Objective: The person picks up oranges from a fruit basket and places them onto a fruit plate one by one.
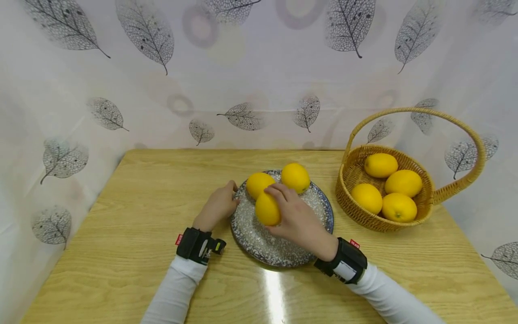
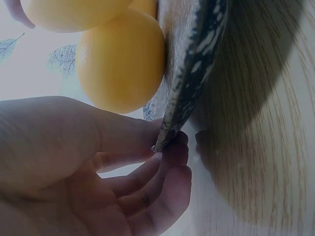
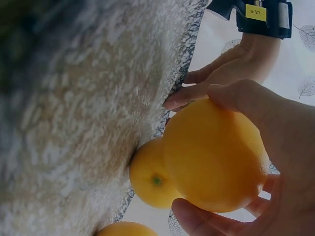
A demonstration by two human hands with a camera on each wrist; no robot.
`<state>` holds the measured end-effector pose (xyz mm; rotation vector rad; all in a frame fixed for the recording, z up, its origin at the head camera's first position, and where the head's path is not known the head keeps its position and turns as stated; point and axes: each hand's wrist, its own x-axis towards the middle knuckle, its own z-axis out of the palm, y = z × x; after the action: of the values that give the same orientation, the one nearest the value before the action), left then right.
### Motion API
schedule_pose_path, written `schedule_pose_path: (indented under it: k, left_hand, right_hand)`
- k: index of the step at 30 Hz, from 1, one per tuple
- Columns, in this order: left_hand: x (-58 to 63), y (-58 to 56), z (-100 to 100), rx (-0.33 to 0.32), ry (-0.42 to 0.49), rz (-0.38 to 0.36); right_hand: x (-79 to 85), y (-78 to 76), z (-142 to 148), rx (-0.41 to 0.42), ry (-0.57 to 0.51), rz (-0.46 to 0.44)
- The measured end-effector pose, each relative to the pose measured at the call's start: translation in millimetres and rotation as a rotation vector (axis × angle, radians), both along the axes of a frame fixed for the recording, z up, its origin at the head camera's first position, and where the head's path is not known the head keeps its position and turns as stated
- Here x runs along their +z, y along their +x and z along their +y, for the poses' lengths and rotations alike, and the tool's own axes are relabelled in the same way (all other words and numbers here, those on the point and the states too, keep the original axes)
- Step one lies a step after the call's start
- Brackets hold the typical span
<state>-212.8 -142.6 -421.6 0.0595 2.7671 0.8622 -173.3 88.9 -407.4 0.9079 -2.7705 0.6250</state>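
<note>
My right hand (image 1: 298,219) grips an orange (image 1: 267,209) just above the speckled plate (image 1: 259,245); my left hand (image 1: 218,204) pinches its rim (image 2: 193,66); this looks like the moving step, and the next move probably calls for a gentle, steady grip.

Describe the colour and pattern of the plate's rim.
The plate's rim is dark bluish, flecked with whitish spots; it shows best in the left wrist view.
</note>
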Motion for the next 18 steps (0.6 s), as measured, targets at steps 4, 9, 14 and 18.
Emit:
schedule_pose_path:
  k: [4,9,14,18]
  left_hand:
    - [-1.1,0.0,-0.7,-0.004,0.0,0.007]
    - [-1.9,0.1,-1.3,-0.013,0.001,0.012]
    - [-0.8,0.3,-1.0,-0.014,0.001,0.019]
    - [-0.3,0.6,-1.0,-0.005,0.005,0.017]
  right_hand:
    - [-2.0,0.5,-0.4,0.002,0.026,-0.014]
    - [-7.9,1.5,-1.2,0.018,0.057,-0.036]
    - [-10.8,4.1,-4.7,0.023,0.066,-0.052]
    - [-10.5,5.5,-5.8,0.026,0.086,-0.036]
